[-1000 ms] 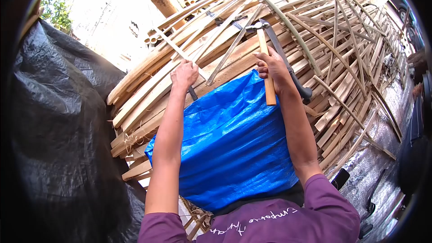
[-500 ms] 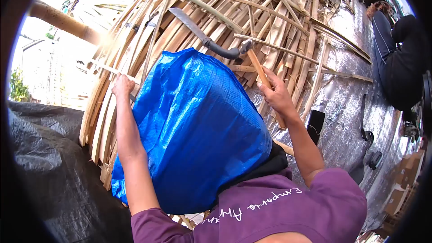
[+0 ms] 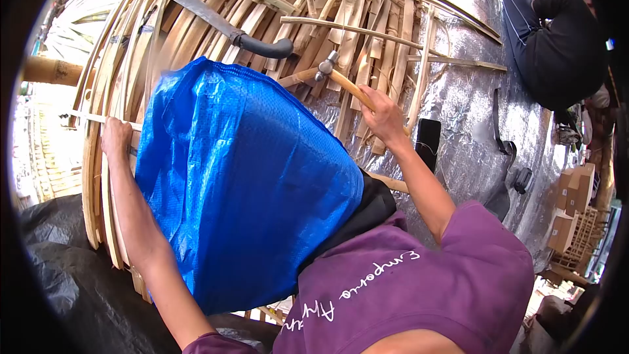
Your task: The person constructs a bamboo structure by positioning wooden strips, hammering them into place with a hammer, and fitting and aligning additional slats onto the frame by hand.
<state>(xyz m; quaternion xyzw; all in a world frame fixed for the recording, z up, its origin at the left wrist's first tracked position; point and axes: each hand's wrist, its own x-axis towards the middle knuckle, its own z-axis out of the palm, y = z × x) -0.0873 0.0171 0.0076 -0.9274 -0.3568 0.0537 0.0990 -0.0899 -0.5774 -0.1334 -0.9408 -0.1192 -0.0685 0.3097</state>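
Note:
My right hand (image 3: 381, 117) is wrapped round the wooden handle of a hammer (image 3: 347, 85), whose metal head points up and left over the bamboo strips (image 3: 327, 46). At the left, my left hand (image 3: 116, 136) is closed on a thin pale strip (image 3: 98, 117) near the ends of the long slats. A blue tarp (image 3: 255, 170) covers my lap between both arms. Beyond the tarp a machete (image 3: 216, 19) with a dark curved handle lies on the slats.
A black phone (image 3: 428, 141) and a dark strap (image 3: 499, 124) lie on silvery sheeting (image 3: 465, 105). A person in black (image 3: 567, 52) is at the upper right. Cardboard boxes (image 3: 573, 190) are at right, black plastic sheeting (image 3: 72, 275) at lower left.
The view has swung toward the right, so the slats and machete appear further left. The hammer's head has dropped away from beside the machete blade and now points up-left. Both hands keep their hold.

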